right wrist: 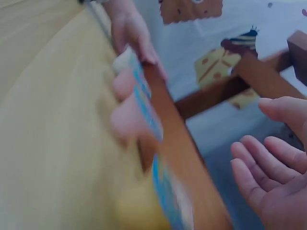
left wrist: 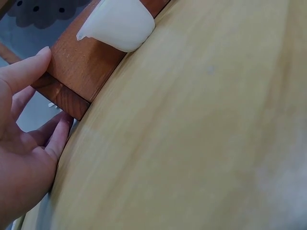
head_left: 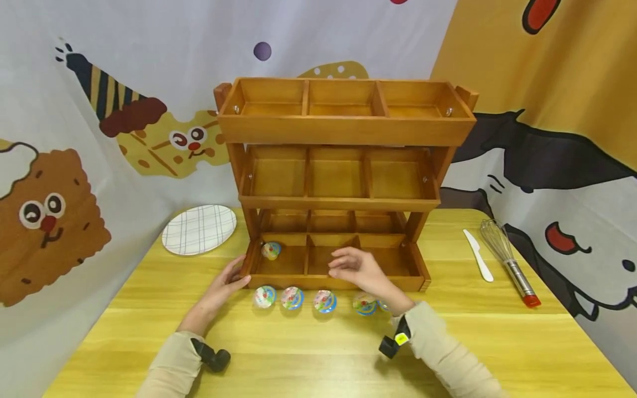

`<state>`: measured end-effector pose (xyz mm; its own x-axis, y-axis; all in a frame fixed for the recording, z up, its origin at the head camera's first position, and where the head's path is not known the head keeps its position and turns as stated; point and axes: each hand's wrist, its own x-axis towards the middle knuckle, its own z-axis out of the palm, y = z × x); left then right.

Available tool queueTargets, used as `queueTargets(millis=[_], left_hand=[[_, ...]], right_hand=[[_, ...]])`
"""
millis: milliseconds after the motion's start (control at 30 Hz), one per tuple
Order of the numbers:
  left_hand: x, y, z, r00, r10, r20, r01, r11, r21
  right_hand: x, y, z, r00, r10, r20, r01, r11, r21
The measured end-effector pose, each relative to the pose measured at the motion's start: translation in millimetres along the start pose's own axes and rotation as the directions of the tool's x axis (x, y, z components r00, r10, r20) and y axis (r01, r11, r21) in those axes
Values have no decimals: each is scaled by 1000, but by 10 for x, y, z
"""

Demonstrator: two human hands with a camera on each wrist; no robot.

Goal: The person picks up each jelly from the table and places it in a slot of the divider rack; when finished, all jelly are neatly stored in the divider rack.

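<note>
A three-tier wooden shelf rack (head_left: 348,130) with divided trays stands on the table. My left hand (head_left: 222,288) holds the front left corner of its bottom tray (left wrist: 86,67), thumb at the front panel and fingers round the side. Above the middle of that tray is my right hand (head_left: 360,271), fingers loosely bent, nothing in them; the right wrist view shows its bare palm (right wrist: 283,167). One small jelly cup (head_left: 271,250) with a printed lid sits in the bottom tray's left compartment. Several more jelly cups (head_left: 292,298) line up in front of the tray, one partly hidden by the right wrist.
On the left of the table lies a white checked plate (head_left: 199,230). To the right are a white plastic knife (head_left: 479,256) and a whisk (head_left: 511,263) with a red-tipped handle. A printed cloth (head_left: 164,33) hangs close behind the rack.
</note>
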<state>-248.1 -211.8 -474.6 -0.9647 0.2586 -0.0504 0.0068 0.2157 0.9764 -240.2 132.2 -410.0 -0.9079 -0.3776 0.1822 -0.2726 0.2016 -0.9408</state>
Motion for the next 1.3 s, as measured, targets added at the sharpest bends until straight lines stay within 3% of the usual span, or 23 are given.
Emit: queueTargets(millis=[233, 333, 433, 633, 867, 1100, 1300], left_hand=[[43, 2, -4, 999, 47, -13, -47, 999, -6], [31, -6, -13, 999, 46, -15, -46, 999, -8], [34, -3, -22, 999, 41, -14, -41, 999, -5], [56, 11, -15, 999, 47, 3, -47, 999, 2], [11, -24, -25, 1000, 12, -16, -12, 1000, 6], [24, -11, -11, 1000, 3, -24, -3, 1000, 1], [26, -20, 7, 1000, -1, -22, 1, 1000, -3]], right_hand=[[-613, 320, -621, 990, -88, -114, 83, 995, -46], [-820, 453, -734, 976, -152, -153, 146, 988, -51], [-945, 566, -770, 980, -128, -154, 122, 991, -51], [-1014, 723, -694, 990, 24, -140, -35, 996, -77], [-1023, 826, -603, 983, 21, -185, -40, 995, -96], [-1039, 835, -604, 984, -57, -167, 42, 995, -91], [-1060, 826, -608, 982, -10, -189, -4, 997, -77]])
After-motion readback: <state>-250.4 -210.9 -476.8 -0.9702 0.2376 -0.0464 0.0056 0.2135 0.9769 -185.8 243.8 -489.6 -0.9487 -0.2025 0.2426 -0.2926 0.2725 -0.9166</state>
